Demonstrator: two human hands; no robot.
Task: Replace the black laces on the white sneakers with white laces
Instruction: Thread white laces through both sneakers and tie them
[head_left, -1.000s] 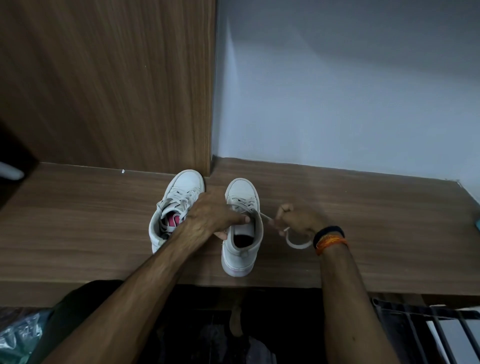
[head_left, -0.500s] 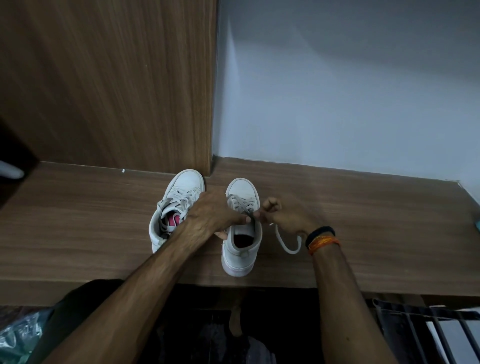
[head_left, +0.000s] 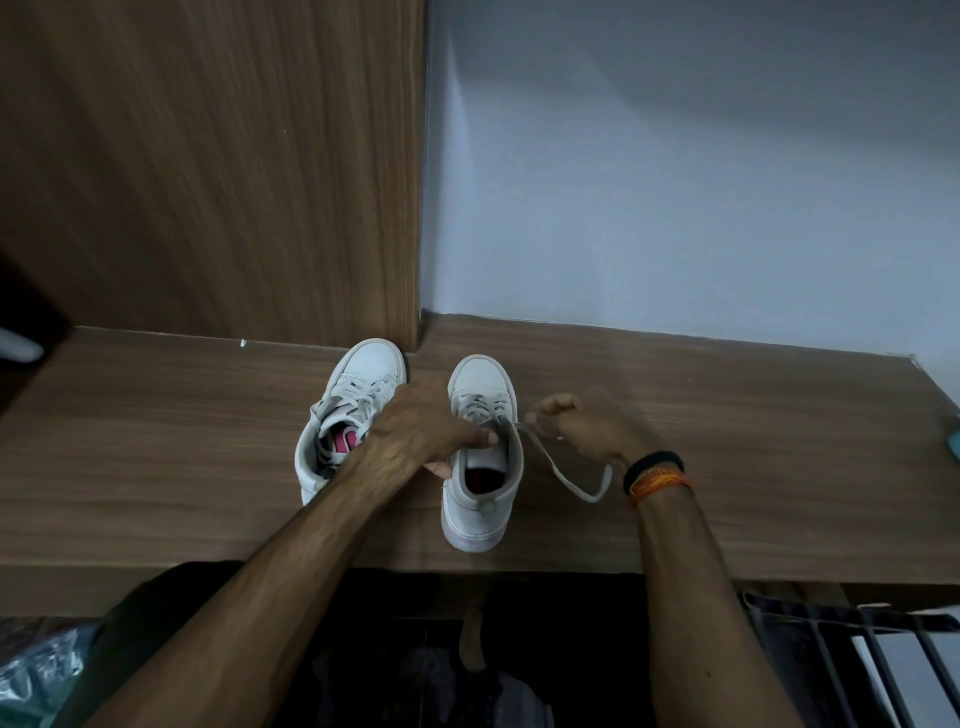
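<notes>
On the brown wood-grain desk (head_left: 156, 441), the left hand (head_left: 426, 431) grips the right white high-top sneaker's (head_left: 480, 467) collar while the right hand (head_left: 582, 431), at three o'clock, pinches its white flat lace (head_left: 566, 475); no legible branding.

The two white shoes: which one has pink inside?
The left sneaker, beside the left hand, shows pink inside its opening. The right sneaker looks dark inside.
</notes>
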